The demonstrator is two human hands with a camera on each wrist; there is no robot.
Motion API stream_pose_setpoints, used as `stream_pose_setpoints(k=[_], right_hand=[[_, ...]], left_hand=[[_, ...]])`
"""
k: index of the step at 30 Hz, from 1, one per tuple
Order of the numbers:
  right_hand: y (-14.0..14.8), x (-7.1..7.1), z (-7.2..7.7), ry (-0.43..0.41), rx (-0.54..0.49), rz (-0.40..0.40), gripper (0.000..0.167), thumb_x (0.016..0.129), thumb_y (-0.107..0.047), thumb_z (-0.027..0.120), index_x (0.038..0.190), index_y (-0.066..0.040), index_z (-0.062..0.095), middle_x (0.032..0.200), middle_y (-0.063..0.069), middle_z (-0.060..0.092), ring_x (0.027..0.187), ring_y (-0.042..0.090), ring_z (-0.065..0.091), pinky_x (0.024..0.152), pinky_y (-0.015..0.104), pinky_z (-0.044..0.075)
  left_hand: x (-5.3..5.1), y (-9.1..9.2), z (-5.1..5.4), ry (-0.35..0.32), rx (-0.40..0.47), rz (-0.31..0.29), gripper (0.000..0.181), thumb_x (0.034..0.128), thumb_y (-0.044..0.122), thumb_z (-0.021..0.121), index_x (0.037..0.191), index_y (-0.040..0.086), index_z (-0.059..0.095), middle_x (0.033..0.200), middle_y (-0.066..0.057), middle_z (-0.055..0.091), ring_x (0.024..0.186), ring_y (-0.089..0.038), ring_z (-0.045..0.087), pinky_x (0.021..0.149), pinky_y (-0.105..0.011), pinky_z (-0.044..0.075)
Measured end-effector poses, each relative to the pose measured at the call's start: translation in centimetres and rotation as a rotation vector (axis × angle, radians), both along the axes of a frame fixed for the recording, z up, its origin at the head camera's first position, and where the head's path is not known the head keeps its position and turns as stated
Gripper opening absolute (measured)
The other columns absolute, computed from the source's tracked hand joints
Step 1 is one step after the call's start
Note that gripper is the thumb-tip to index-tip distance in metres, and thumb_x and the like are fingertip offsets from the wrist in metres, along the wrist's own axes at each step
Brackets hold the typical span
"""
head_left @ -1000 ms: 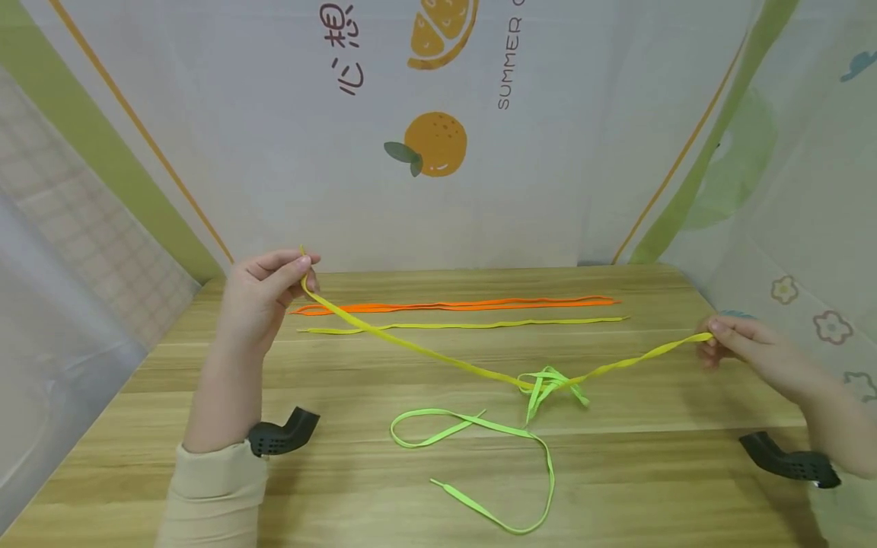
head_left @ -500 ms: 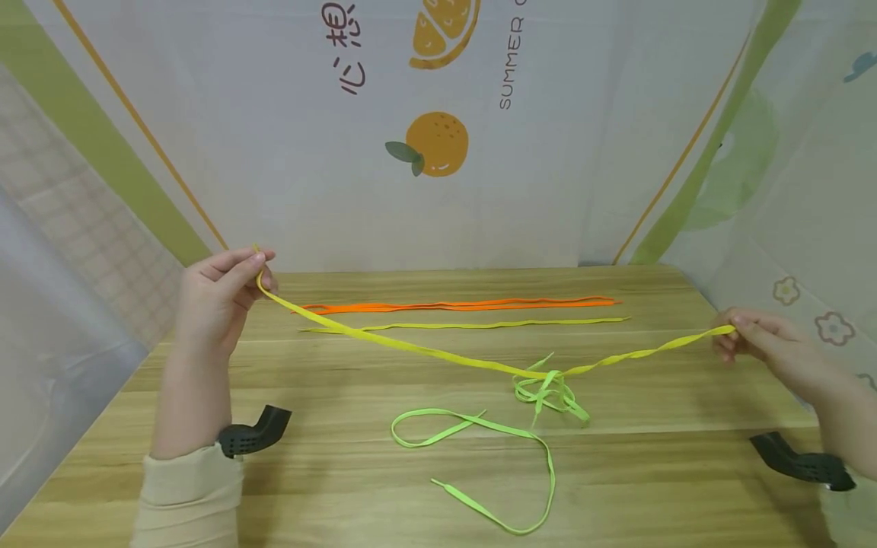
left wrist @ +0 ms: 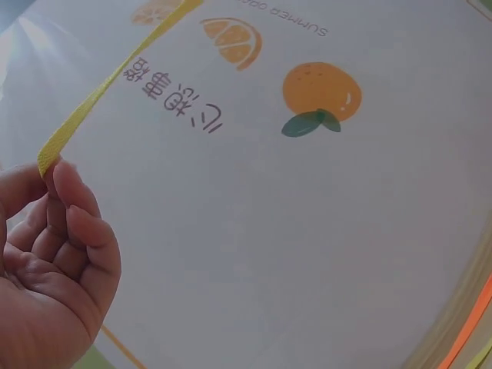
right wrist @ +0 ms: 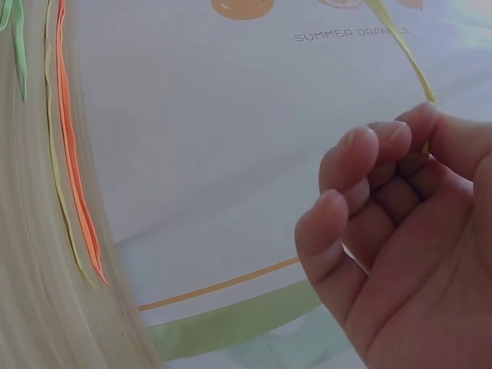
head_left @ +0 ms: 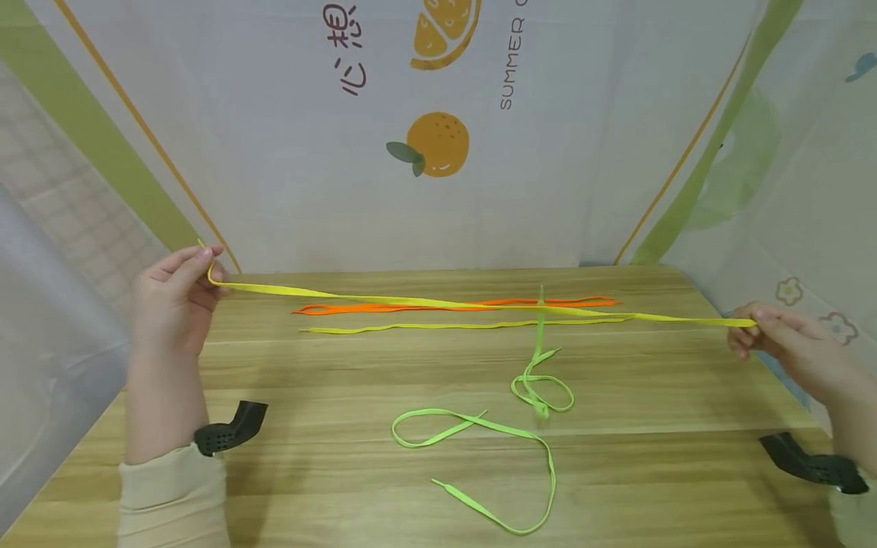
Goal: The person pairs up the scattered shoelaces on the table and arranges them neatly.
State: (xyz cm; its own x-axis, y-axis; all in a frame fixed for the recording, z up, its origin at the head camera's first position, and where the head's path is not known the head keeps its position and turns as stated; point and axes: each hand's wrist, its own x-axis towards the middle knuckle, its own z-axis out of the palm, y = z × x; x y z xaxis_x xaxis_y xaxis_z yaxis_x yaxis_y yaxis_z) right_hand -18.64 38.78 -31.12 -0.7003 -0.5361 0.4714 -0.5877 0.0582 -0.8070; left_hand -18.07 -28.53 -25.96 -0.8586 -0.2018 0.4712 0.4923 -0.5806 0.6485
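Observation:
Stretched nearly straight above the table is a yellow shoelace (head_left: 411, 301). My left hand (head_left: 180, 293) pinches one end between thumb and forefinger, its tip poking up past the fingers. At the other end my right hand (head_left: 788, 342) pinches the lace, also with thumb and forefinger. A blurred light green shoelace (head_left: 541, 383) rises to the yellow one around its right half, and its lower part lies in loops; whether it hangs from it I cannot tell. In the left wrist view the yellow lace (left wrist: 84, 108) runs up from the fingertips.
An orange shoelace (head_left: 411, 307) lies doubled along the back of the wooden table (head_left: 329, 472). Just in front of it lies a second yellow shoelace (head_left: 425, 326). Another green shoelace (head_left: 551, 472) curves loosely nearer the front. A printed cloth (head_left: 308, 190) hangs behind the table.
Both hands have moved apart, the left one farther. The yellow lace has gone from sagging to nearly straight and higher. The green bundle at its middle has loosened and dropped away below it.

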Motion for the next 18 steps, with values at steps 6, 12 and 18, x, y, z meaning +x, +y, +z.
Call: stream_pose_setpoints(k=[6,12,18], right_hand=[[-0.1,0.0,0.1,0.010,-0.073,0.026,0.033,0.100,0.011,0.012,0.083,0.005,0.040,0.079,0.008,0.043,0.067,0.020,0.042,0.059,0.032,0.034],[0.1,-0.2,-0.1,0.023,-0.108,0.016,0.032,0.100,0.011,0.014,0.087,0.007,0.043,0.080,0.009,0.043,0.067,0.021,0.043,0.060,0.030,0.035],[0.3,-0.4,-0.2,0.021,-0.039,-0.066,0.031,0.101,0.010,0.019,0.093,0.008,0.050,0.080,0.008,0.047,0.066,0.020,0.046,0.062,0.027,0.038]], left_hand=[[0.1,-0.8,-0.1,0.035,0.081,-0.051,0.020,0.0932,-0.014,0.048,0.086,-0.018,0.066,0.079,-0.021,0.067,0.058,-0.025,0.060,0.053,-0.030,0.052],[-0.1,-1.5,-0.6,0.013,0.082,-0.053,0.021,0.0937,-0.015,0.046,0.088,-0.019,0.065,0.072,-0.022,0.066,0.057,-0.027,0.064,0.055,-0.031,0.053],[-0.7,-2.5,-1.3,-0.043,0.029,-0.058,0.023,0.0935,-0.014,0.046,0.081,-0.015,0.067,0.071,-0.020,0.067,0.060,-0.026,0.066,0.056,-0.031,0.054]])
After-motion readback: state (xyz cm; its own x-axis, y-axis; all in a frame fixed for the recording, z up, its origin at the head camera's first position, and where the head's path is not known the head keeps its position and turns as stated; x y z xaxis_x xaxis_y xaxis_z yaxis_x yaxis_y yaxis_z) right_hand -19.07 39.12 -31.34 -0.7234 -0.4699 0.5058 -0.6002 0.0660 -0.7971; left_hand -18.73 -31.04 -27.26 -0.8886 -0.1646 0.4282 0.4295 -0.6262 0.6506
